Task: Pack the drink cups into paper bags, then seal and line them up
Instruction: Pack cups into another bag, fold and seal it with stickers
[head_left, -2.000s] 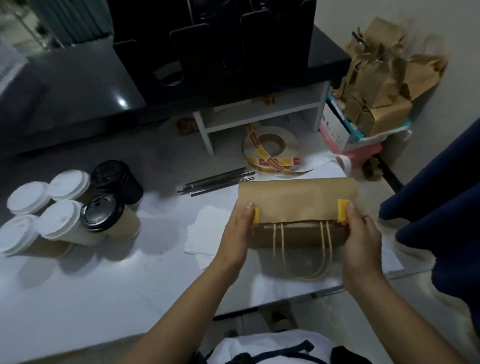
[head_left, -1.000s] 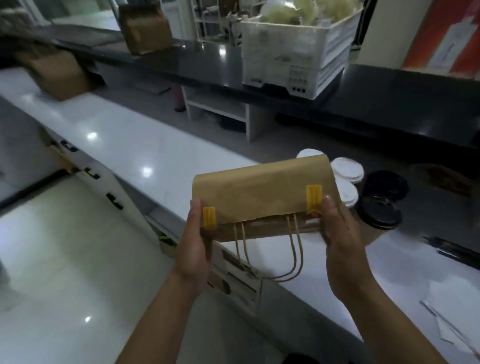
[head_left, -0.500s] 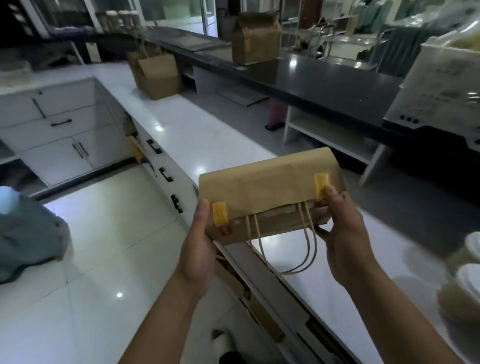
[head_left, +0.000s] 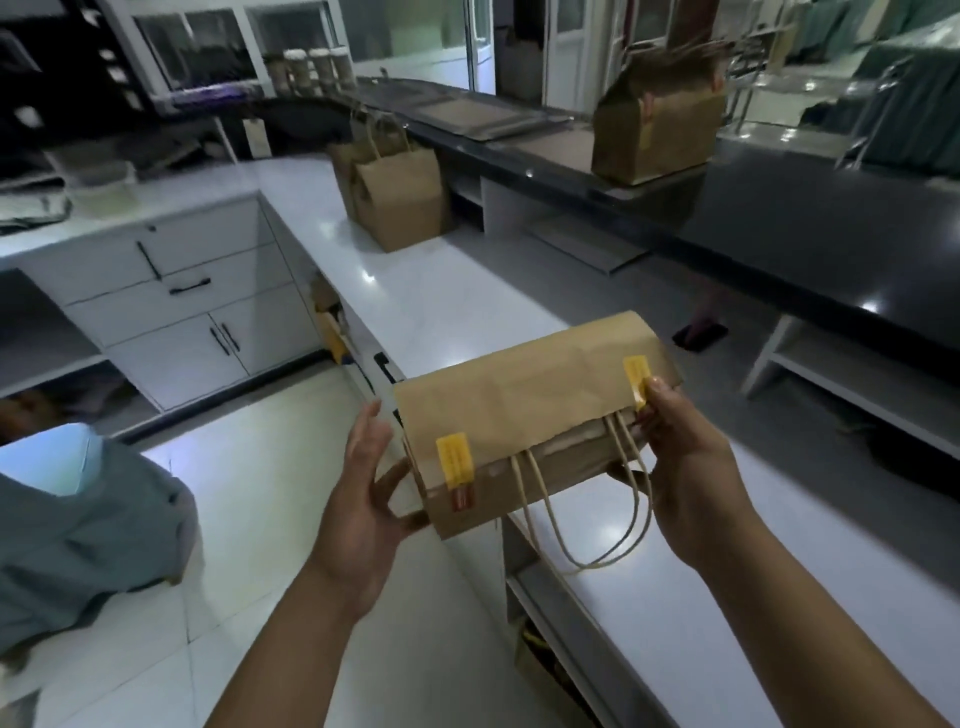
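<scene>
I carry a brown paper bag (head_left: 524, 395) in the air over the front edge of the white counter (head_left: 441, 306). Its top is folded over and stuck down with two yellow stickers, and its twine handles hang loose below. My left hand (head_left: 363, 488) grips the bag's left end from below. My right hand (head_left: 680, 441) pinches the right end at the second sticker. Two more brown paper bags (head_left: 400, 197) stand together far down the white counter. Another sealed bag (head_left: 657, 132) stands on the raised black counter (head_left: 810, 218). No drink cups are in view.
White cabinets and drawers (head_left: 176, 296) line the left wall beyond a pale tiled floor. A grey-green heap (head_left: 78, 525) lies at the left edge. A white shelf unit (head_left: 852, 379) stands under the black counter at right.
I have turned left with the bag, away from the cups and sticker roll, and carried it along the counter. My left hand has slid lower under the bag's left end.
</scene>
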